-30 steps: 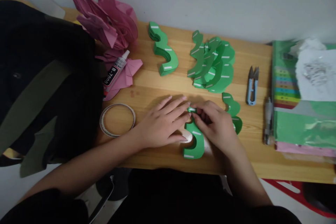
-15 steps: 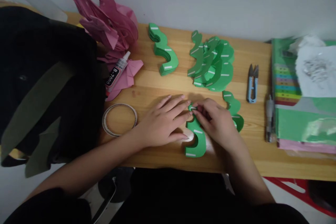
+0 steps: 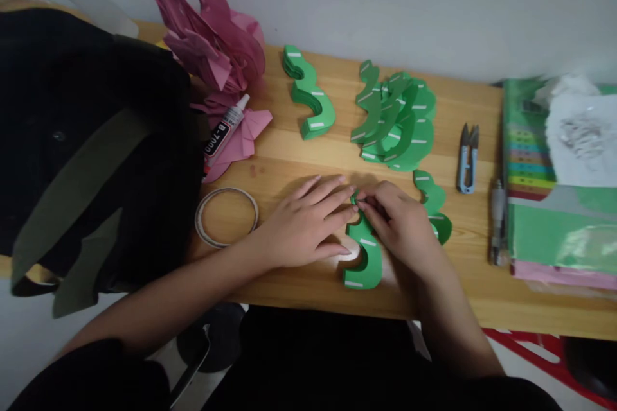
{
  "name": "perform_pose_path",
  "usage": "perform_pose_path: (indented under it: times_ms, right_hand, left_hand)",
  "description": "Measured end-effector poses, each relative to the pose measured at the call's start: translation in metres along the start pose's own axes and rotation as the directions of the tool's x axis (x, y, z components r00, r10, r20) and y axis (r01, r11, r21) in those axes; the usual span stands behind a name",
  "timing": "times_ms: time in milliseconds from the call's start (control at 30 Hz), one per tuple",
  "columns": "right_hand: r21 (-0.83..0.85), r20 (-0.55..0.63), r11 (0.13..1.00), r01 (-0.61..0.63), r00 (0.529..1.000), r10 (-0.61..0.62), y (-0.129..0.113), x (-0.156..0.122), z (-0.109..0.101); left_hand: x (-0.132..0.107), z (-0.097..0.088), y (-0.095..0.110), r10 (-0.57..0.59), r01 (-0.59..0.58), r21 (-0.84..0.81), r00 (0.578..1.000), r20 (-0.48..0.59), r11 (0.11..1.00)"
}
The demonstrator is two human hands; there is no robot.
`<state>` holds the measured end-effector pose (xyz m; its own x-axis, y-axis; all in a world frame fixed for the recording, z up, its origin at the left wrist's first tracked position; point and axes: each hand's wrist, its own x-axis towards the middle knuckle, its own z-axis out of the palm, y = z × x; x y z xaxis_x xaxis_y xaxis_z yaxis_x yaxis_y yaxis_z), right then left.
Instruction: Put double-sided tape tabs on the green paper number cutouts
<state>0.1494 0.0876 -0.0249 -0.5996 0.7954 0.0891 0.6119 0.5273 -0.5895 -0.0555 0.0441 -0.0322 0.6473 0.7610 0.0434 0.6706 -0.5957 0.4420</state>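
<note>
A wavy green paper cutout (image 3: 371, 257) with short white strips across it lies on the table between my hands. My left hand (image 3: 308, 221) is flat with its fingers spread, and its fingertips rest at the cutout's upper left edge. At the top end of the cutout, my right hand (image 3: 398, 218) has thumb and forefinger pinched together. Whatever sits between those fingertips is too small to make out. Partly behind my right hand lies another green cutout (image 3: 431, 192) with white strips. A roll of tape (image 3: 198, 221) lies left of my left hand.
Farther back are a neat stack of green cutouts (image 3: 322, 106) and a loose green pile (image 3: 419, 135). Blue thread snips (image 3: 466, 167) and a pen (image 3: 497, 218) lie right, beside green packets (image 3: 554, 225). A glue tube (image 3: 224, 131), pink paper (image 3: 226, 45) and dark bag (image 3: 110, 160) occupy the left.
The whole view has shifted slightly, so things appear a little farther right. The white strip at the cutout's top, visible between my right fingertips before, is now mostly hidden. My left hand stays flat.
</note>
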Motion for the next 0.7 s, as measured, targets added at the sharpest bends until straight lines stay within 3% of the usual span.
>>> perform_pose_path:
  times_ms: [467, 600, 700]
  right_hand:
    - [0.115, 0.02, 0.977, -0.179, 0.984, 0.178, 0.0009, -0.0044, -0.0068]
    - [0.039, 0.027, 0.989, -0.145, 0.989, 0.144, -0.0032, -0.0052, -0.005]
    - [-0.121, 0.025, 0.988, -0.101, 0.994, 0.105, -0.0076, -0.0086, 0.0017]
  left_hand:
    - [0.0021, 0.0015, 0.0036, 0.015, -0.012, 0.084, 0.999, -0.04, 0.996]
    - [0.0046, 0.0001, 0.004, -0.013, 0.017, 0.046, 0.998, -0.068, 0.999]
    - [0.0062, -0.0015, 0.0016, -0.046, 0.038, -0.076, 0.993, -0.113, 0.996]
